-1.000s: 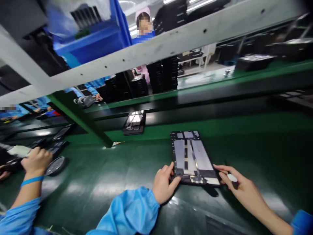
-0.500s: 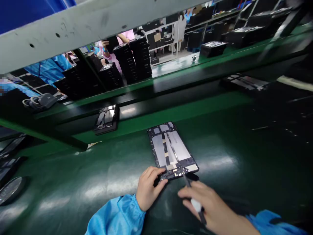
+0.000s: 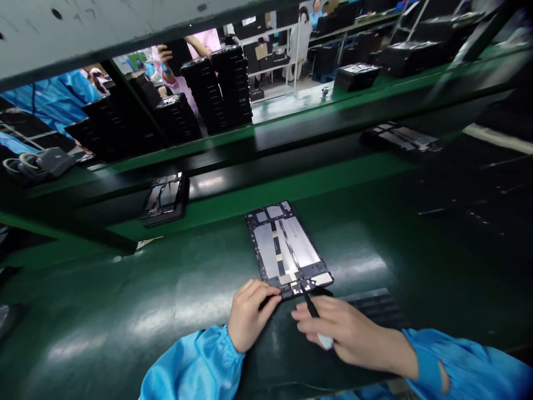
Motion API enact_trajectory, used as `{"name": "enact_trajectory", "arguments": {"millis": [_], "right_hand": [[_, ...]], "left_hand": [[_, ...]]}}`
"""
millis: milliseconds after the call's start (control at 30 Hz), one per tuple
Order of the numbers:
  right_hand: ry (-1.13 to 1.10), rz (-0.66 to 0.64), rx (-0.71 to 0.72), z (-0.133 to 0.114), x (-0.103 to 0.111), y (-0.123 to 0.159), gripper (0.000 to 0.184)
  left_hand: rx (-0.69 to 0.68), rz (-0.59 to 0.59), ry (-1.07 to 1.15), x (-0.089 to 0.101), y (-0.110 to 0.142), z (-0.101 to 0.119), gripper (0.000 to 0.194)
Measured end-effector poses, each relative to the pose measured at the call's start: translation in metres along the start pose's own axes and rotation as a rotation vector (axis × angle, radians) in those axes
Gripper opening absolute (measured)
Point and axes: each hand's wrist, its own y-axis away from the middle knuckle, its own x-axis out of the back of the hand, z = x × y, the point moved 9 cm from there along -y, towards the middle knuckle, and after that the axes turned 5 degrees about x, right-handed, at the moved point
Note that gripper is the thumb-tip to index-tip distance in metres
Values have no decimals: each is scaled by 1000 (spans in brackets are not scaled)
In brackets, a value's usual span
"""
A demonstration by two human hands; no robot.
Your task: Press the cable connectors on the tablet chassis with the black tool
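Now the tip of the thin tool [image 3: 310, 306] has been brought from beside the tablet's right edge to the small parts at its lower end. With the right hand [image 3: 353, 331] taken off that edge, the tablet [image 3: 297, 239] is steadied by the left hand [image 3: 250, 311] alone.

The tablet is laid flat and opened on the green bench [image 3: 187, 269], its inner panels exposed. The left hand is held half open, loosely curled, fingertips set against the lower left corner; no closed grip is seen. The right hand is closed around the tool, pen-like. Whether a part is being pressed by the tip cannot be told.

Another opened device [image 3: 166, 193] is seen beyond, to the left; a similar one [image 3: 406, 138] to the right. Stacked black trays [image 3: 233, 83] are seen across the line. The upper view is crossed by a metal beam [image 3: 104, 28]; the tablet is not blocked by it, though its lower edge is partly hidden by the fingers.
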Motion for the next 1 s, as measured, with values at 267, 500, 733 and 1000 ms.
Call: {"name": "enact_trajectory", "arguments": {"millis": [267, 500, 733, 1000], "right_hand": [[-166, 223, -258, 44, -1, -41, 14], [-183, 247, -256, 44, -3, -36, 15], [-222, 190, -232, 43, -6, -37, 23], [-184, 200, -267, 46, -13, -31, 33]], "left_hand": [[47, 14, 32, 2, 1, 0, 11], [53, -2, 45, 0, 3, -1, 13], [117, -39, 37, -3, 4, -6, 9], [238, -80, 82, -9, 7, -17, 3]]}}
